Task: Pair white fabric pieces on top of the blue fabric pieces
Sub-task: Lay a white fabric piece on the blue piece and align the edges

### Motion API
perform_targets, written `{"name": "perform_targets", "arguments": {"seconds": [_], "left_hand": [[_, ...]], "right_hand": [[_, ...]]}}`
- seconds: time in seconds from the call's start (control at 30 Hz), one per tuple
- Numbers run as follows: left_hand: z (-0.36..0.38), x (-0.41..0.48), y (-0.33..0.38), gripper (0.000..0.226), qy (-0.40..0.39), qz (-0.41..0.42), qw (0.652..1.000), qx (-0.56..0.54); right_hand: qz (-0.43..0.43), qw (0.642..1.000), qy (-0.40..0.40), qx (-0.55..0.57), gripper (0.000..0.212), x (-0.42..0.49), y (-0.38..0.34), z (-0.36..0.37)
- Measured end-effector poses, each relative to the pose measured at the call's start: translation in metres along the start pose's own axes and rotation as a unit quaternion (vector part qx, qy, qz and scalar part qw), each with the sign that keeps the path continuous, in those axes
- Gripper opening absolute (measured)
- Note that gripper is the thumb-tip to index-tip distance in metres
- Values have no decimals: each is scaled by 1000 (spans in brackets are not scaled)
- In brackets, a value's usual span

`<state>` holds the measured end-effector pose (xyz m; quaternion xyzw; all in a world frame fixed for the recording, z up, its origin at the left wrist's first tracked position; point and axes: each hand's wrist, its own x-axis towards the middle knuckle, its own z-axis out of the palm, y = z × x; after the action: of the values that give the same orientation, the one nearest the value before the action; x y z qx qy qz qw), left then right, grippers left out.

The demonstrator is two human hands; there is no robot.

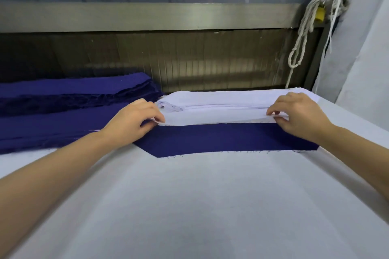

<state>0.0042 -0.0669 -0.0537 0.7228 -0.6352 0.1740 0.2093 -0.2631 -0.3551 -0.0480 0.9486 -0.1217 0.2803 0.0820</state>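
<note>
A long blue fabric piece [227, 140] lies flat across the white table, its near edge frayed. Just behind it, a thin white fabric piece [214, 118] is held a little above the table; its near edge overlaps the blue piece's far edge. My left hand [134, 121] pinches the white piece's left end. My right hand [299, 115] pinches its right end. Behind the held piece sits a stack of white fabric pieces [227, 99]. A pile of blue fabric pieces [63, 107] lies at the left.
The white table surface [200, 206] stretches toward me. A metal rail and a ribbed dark panel [210, 63] stand behind the stacks. White ropes [303, 33] hang at the right beside a grey-white drape [362, 48].
</note>
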Motion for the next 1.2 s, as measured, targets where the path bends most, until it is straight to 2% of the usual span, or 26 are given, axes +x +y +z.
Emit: {"name": "perform_targets", "arguments": {"seconds": [0.13, 0.3, 0.37, 0.53, 0.73, 0.83, 0.97, 1.03, 1.2], "left_hand": [[-2, -10, 7, 24, -10, 14, 1000, -13], [-4, -22, 9, 32, -31, 6, 999, -7], [-5, -25, 6, 35, -29, -2, 1000, 3], [-9, -29, -7, 53, -18, -66, 998, 9], [-13, -35, -16, 59, -29, -123, 992, 13], [-13, -36, -17, 48, -31, -127, 991, 24], [-11, -36, -14, 24, -29, -102, 994, 12], [-11, -36, -14, 22, -28, -98, 995, -7], [-12, -37, -12, 25, 11, -89, 994, -62]], "right_hand": [[-7, 999, -47, 12, 34, -13, 2, -3], [59, 987, -147, -6, 46, -19, 15, -4], [92, 983, -160, -3, 47, -21, 18, -5], [150, 976, -153, 20, 45, -23, 20, -8], [222, 963, -155, 9, 42, -24, 26, -9], [236, 962, -138, 20, 38, -26, 27, -8], [224, 970, -67, 66, 31, -27, 24, -7], [233, 967, -53, 91, 34, -28, 23, -7], [313, 932, -44, 179, 41, -28, 26, -12]]}}
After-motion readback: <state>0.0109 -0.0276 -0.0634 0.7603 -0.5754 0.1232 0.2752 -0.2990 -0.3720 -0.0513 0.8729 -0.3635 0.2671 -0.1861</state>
